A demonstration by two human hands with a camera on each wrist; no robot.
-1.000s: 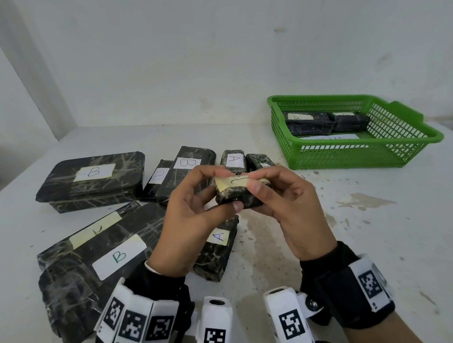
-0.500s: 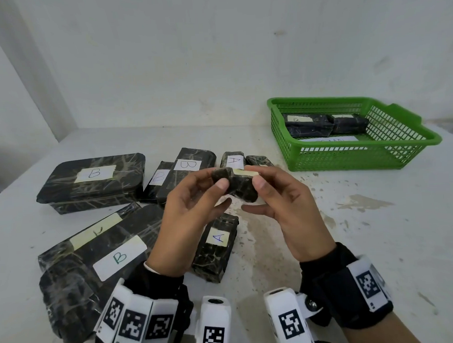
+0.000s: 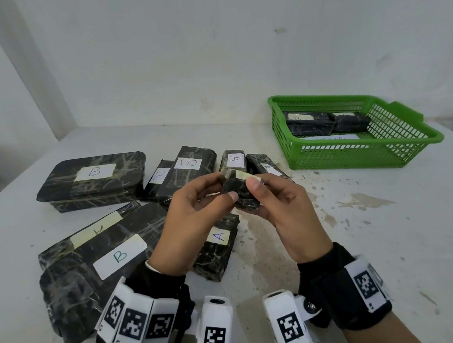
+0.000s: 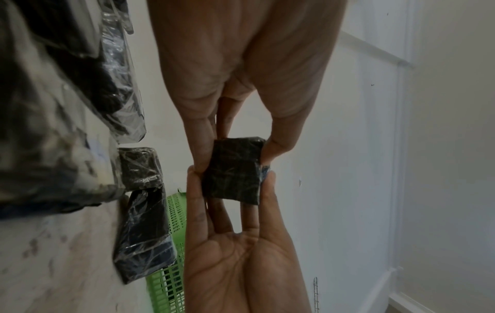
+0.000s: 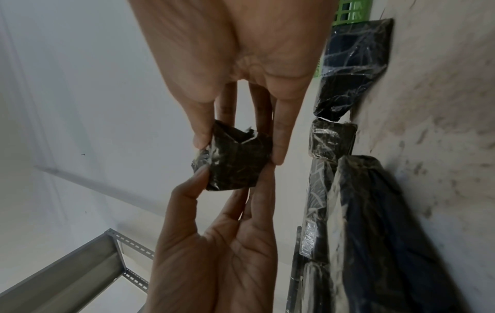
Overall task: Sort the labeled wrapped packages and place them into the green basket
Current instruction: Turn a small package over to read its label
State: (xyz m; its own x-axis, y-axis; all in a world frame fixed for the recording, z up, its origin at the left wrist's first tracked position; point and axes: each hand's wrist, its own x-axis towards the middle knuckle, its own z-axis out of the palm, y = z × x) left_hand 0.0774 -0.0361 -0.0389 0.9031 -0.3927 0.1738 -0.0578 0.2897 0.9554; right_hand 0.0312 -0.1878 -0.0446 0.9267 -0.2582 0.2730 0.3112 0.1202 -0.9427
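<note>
White-walled corner with a stained white worktop (image 3: 381, 242) in the foreground. Both hands hold one small, roughly cubic package in black, pale-veined wrap (image 3: 241, 194) above the worktop, in front of the row of packages behind. The left hand (image 3: 196, 215) pinches it between thumb and fingertips on one side; the right hand (image 3: 282, 207) pinches the opposite side, its thumb on the upper edge beside a strip of pale tape (any lettering on it is unreadable). In the left wrist view the same package (image 4: 233, 171) sits clamped between the two sets of fingertips; the right wrist view shows a torn flap of wrap on it (image 5: 235, 156).

On the worktop lie further black-wrapped packages: a flat rectangular one labelled B (image 3: 94, 181) at far left, a long one labelled B (image 3: 93, 257) nearest the left wrist, and an oblong one labelled A (image 3: 216, 250) directly beneath the hands.

The green plastic lattice basket (image 3: 350, 154) stands at the right rear, well apart from the hands; two dark wrapped packages (image 3: 309, 125) lie inside, against its back wall.
</note>
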